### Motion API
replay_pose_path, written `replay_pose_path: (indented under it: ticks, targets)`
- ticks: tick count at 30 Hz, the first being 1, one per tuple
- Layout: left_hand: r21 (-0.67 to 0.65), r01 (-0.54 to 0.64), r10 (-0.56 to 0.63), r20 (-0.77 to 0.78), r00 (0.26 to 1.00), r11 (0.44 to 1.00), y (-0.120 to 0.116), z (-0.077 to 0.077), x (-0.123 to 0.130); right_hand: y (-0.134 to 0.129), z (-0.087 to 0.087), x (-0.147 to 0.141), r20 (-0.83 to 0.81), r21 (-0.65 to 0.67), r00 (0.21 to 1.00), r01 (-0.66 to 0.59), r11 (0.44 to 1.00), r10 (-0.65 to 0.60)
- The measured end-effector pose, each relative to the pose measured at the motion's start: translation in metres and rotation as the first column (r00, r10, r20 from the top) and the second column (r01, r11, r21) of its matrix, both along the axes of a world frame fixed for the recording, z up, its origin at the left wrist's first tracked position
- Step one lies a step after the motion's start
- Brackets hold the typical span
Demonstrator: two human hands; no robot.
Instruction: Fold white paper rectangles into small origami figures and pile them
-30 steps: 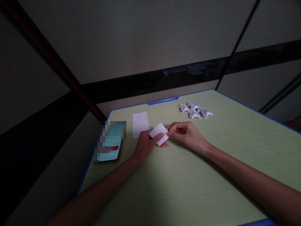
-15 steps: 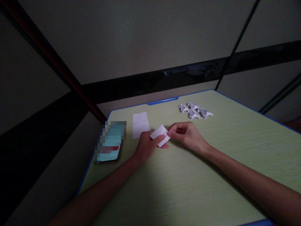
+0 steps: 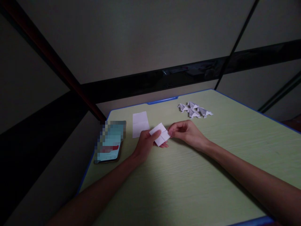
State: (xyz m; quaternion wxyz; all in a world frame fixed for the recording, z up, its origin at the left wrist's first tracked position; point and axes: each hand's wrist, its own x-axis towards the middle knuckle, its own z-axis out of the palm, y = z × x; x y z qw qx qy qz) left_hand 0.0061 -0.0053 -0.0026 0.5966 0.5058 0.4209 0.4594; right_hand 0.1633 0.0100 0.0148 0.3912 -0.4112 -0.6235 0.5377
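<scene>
A small white folded paper [image 3: 164,134] with crease lines across its face is held just above the table, its corners pointing up, down and sideways. My left hand [image 3: 147,141] is closed on its left side, thumb lying on top and fingers underneath. At the right corner, my right hand [image 3: 185,131] pinches the paper's edge between thumb and forefinger. Behind my left hand a flat white paper sheet [image 3: 140,122] lies on the table, with a faint crease across it.
Several folded white paper figures [image 3: 194,110] sit in a cluster at the back right of the pale green table [image 3: 235,150]. A phone [image 3: 111,141], its screen lit and partly pixelated, lies at the left edge. A cabinet wall [image 3: 150,40] stands behind.
My left thumb has moved up and left across the folded paper, from near its lower right to its upper middle, uncovering more creases. My right hand keeps its pinch at the corner.
</scene>
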Motion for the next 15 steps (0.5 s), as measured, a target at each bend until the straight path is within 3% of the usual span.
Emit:
replay_pose_path:
  ticks: [15]
  targets:
    - [0.004,0.023,-0.023,-0.06,0.998,1.0,-0.001,0.0005,0.0002,0.0024,0.0007,0.0055,0.05,0.06,0.994,-0.103,0.993,0.1]
